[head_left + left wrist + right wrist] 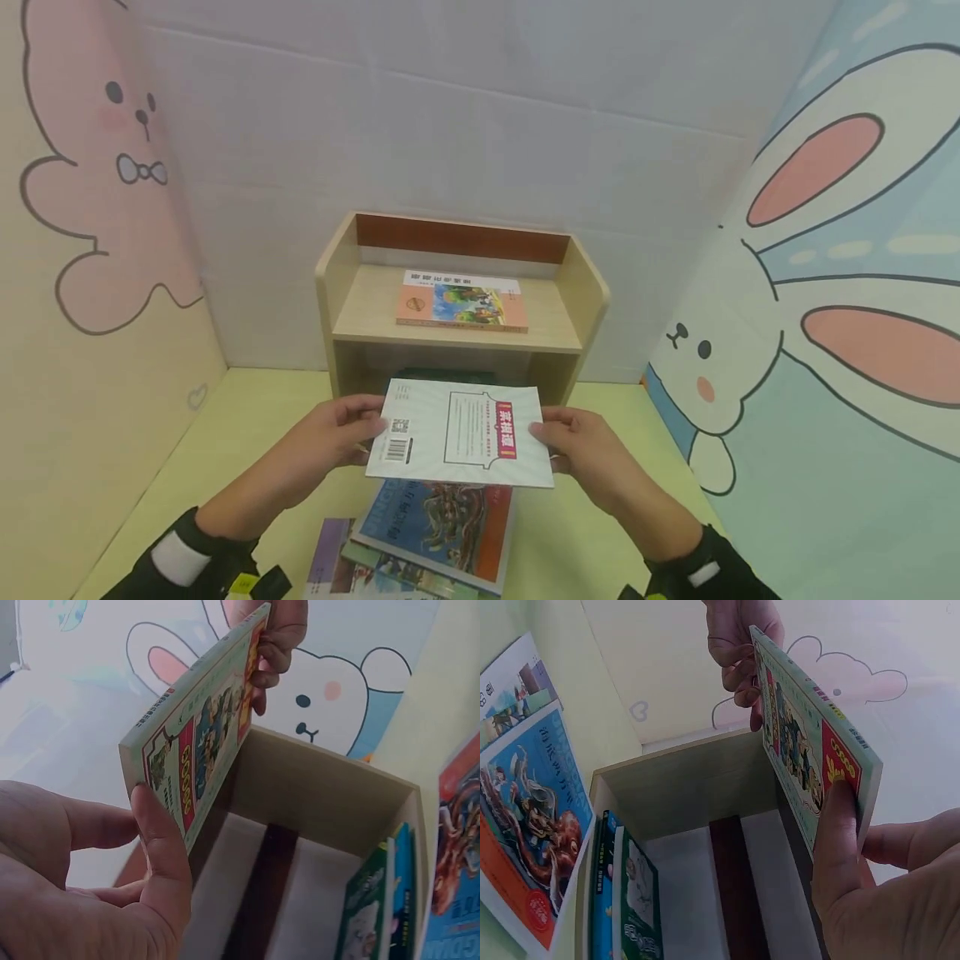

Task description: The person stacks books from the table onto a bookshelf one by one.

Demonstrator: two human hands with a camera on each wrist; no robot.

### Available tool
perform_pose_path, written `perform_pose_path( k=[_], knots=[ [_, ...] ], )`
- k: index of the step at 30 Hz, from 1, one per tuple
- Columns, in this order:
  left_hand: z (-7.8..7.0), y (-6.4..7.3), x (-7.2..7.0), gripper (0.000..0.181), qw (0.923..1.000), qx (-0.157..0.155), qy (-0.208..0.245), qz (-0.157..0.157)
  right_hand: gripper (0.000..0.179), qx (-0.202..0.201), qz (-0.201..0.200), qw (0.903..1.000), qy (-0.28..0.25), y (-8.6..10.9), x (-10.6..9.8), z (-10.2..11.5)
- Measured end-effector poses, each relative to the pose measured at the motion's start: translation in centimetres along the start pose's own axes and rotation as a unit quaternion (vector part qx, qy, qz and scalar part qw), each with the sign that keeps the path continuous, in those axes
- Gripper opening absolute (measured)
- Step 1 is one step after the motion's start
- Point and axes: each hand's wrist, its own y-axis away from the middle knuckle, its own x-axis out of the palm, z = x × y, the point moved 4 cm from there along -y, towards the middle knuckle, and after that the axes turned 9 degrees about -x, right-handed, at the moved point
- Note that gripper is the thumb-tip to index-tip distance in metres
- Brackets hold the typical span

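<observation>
Book [427,433] with a white cover bearing a barcode is held between both hands, above the middle of the table [262,417], in front of the shelf unit [457,343] and partly over the far end of the book pile. Left hand [333,437] grips its left short edge and right hand [588,454] its right short edge; in each case the thumb rests on the white cover and the fingers are beneath. The hands are apart, with the book spanning the gap. Both wrist views show its opposite side, an illustrated cover with red panels and a pale green border, and a printed spine along one long edge. The shelf unit stands at the far edge of the table. An orange book [461,302] lies flat on its upper board, set back from the front edge. In the lower compartment a green book [639,904] lies on a blue book [604,892]; the held book partly blocks this compartment in the head view. Toward the table's near edge is the pile: a blue-and-orange book [435,533] with an octopus on its cover on top, a green-edged book [356,553] under it, and a purple-edged book [324,554] lowest, projecting to the left. Side walls carry a pink cartoon animal [112,208] at left and a cartoon rabbit [720,392] at right.
</observation>
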Motion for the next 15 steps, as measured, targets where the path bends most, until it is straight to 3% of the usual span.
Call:
perform_pose_path(
  k=[7,15],
  knots=[
    [-3.5,0.3,-0.6,0.054,0.9996,0.012,-0.016,0.021,0.052,-0.023,0.008,0.9996,0.015,-0.7,-0.9,3.1],
    [-6.5,0.5,-1.3,0.055,0.9995,0.011,-0.029,0.010,0.056,-0.039,0.025,0.9984,0.032,-1.2,-1.8,5.4]
  ],
)
